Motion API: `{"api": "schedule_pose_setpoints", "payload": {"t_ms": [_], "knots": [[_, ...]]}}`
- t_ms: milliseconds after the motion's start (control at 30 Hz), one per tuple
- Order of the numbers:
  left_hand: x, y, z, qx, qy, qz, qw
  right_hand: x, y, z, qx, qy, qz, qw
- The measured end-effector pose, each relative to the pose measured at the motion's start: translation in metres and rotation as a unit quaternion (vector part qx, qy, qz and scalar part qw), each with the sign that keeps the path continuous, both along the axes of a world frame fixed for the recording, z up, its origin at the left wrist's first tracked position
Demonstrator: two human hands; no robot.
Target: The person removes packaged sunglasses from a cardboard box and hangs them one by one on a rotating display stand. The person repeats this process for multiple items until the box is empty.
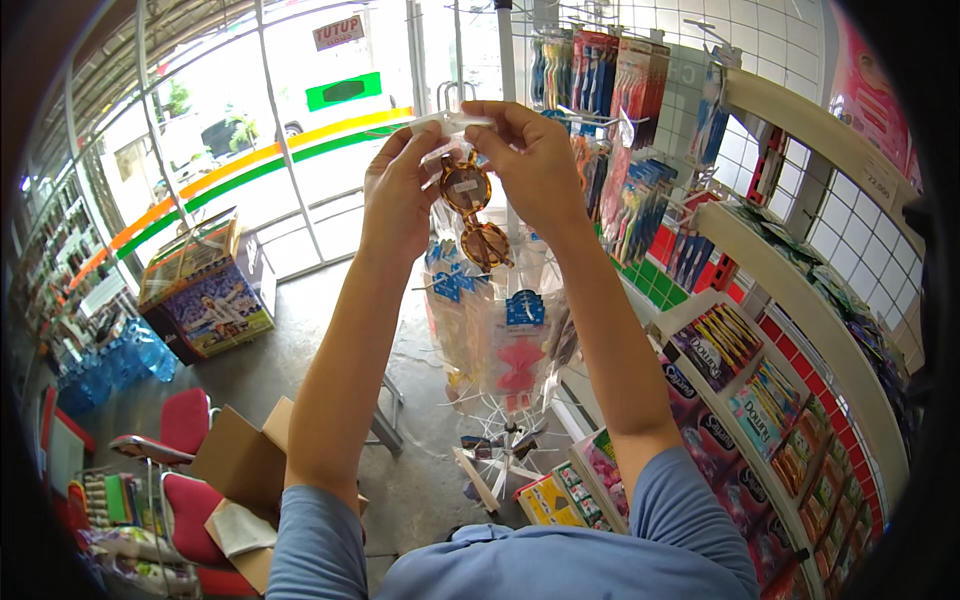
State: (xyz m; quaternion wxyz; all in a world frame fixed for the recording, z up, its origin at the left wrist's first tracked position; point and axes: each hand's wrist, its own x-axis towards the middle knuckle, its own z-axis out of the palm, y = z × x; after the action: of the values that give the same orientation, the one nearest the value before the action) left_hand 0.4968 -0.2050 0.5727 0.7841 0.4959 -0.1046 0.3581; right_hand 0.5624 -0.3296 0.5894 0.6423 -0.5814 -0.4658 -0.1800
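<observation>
At the rotating display rack, we hold a packet of small amber sunglasses up at its white header.

Our left hand [400,195] and right hand [530,160] both pinch the sunglasses packet [470,205] closed-fingered, high and centre, above the hanging packets [500,340] — shelves [800,300] to the right. We judge it best to keep the header level and the hang-hole clear — a steady pinch, no twisting.
</observation>
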Motion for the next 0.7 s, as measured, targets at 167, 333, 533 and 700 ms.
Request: {"api": "schedule_pose_setpoints", "payload": {"t_ms": [167,333,533,700], "knots": [[0.005,-0.001,-0.005,0.005,-0.008,-0.014,1.0,0.0,-0.009,-0.008,0.022,-0.015,0.001,1.0],[0.015,-0.003,-0.01,0.002,0.021,-0.003,1.0,0.01,-0.006,-0.014,0.005,0.005,-0.043,0.999],[0.021,-0.001,-0.017,0.091,0.07,0.082,0.99,0.036,0.008,-0.026,0.047,-0.07,-0.162,0.983],[-0.012,-0.001,-0.047,0.155,0.064,0.129,0.977,0.057,0.019,-0.036,0.055,-0.152,-0.278,0.947]]}}
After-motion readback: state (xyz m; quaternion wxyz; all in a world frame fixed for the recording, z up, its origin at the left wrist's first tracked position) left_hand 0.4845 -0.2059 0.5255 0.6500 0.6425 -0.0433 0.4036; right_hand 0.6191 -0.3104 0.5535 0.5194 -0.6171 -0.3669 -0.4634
